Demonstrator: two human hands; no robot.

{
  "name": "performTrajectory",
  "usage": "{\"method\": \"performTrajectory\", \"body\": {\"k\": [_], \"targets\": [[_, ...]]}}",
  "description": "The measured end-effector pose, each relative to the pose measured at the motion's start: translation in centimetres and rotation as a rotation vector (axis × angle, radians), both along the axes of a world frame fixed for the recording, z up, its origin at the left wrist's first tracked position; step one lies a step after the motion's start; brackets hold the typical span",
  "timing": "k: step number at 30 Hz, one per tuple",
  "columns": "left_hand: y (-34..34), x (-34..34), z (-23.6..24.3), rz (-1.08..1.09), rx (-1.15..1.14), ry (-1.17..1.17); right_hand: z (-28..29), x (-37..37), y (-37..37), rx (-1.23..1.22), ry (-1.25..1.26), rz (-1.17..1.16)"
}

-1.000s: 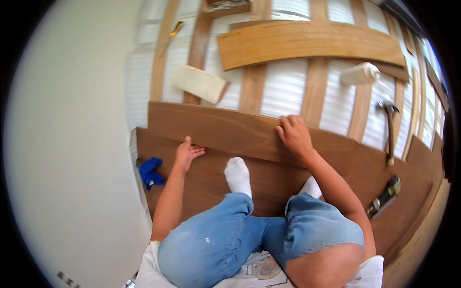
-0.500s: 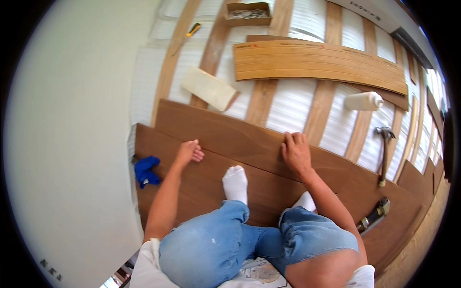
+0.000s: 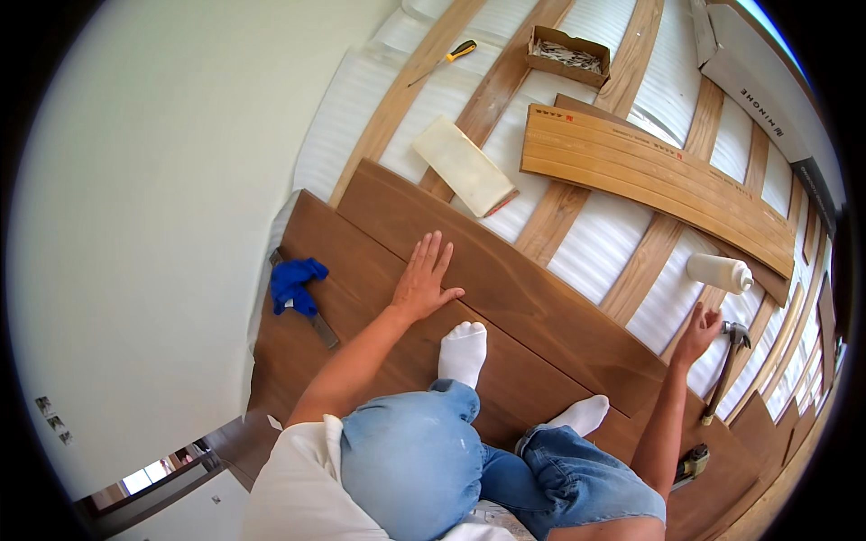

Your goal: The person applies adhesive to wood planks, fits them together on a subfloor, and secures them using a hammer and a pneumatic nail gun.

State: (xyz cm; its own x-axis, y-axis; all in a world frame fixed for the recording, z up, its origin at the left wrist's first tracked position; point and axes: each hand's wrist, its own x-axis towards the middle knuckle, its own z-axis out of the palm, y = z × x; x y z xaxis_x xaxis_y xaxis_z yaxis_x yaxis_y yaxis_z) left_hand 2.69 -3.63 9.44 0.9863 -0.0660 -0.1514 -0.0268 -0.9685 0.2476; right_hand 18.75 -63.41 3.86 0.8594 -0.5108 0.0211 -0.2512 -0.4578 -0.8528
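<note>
My left hand (image 3: 424, 279) lies flat, fingers spread, on a dark brown floorboard (image 3: 505, 279) laid over pale wooden joists. My right hand (image 3: 699, 332) reaches out to the right past the board's edge, fingers open, right beside the head of a hammer (image 3: 724, 370) lying on the joists. It holds nothing. My knees in blue jeans and both white-socked feet (image 3: 463, 352) rest on the laid boards below the hands.
A white wall runs along the left. A blue cloth (image 3: 296, 283) and metal bar lie by the wall. A pale block (image 3: 465, 165), a stack of light planks (image 3: 658, 185), a white bottle (image 3: 719, 272), a screwdriver (image 3: 444, 59) and a cardboard box of small parts (image 3: 568, 54) sit on the joists.
My right hand has left the floorboard and moved far right to the hammer. My left hand has shifted onto the upper board. The view has tilted.
</note>
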Motion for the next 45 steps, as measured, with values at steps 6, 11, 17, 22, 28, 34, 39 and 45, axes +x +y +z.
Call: {"method": "performTrajectory", "body": {"k": [6, 11, 17, 22, 28, 34, 39, 45], "targets": [[-0.1, 0.9, -1.1, -0.018, 0.020, 0.049, -0.2, 5.2, -2.5, 0.023, -0.068, 0.113], [0.3, 2.0, -0.2, -0.038, 0.071, 0.072, 2.0, 7.8, 2.3, 0.200, -0.199, 0.165], [-2.3, 4.9, 0.9, -0.398, -0.097, 0.120, 1.3, 10.4, 0.1, 0.017, -0.161, 0.178], [-0.3, 4.6, -1.7, -0.459, -0.053, 0.079, 7.2, 7.3, 4.8, 0.270, -0.219, 0.053], [0.5, 8.5, -2.9, -0.513, -0.027, -0.019, 12.3, 0.4, 0.0, 0.305, -0.246, -0.054], [2.3, 16.6, -1.8, -0.432, -0.009, -0.115, 14.5, -4.0, -4.7, 0.312, -0.171, -0.178], [2.7, 18.0, -1.5, -0.458, -0.008, -0.139, 15.0, -8.3, -1.8, 0.607, 0.095, -0.190], [2.7, 15.0, -0.5, -0.259, -0.039, -0.141, 17.2, -9.5, 2.7, 0.599, 0.369, 0.284]]}}
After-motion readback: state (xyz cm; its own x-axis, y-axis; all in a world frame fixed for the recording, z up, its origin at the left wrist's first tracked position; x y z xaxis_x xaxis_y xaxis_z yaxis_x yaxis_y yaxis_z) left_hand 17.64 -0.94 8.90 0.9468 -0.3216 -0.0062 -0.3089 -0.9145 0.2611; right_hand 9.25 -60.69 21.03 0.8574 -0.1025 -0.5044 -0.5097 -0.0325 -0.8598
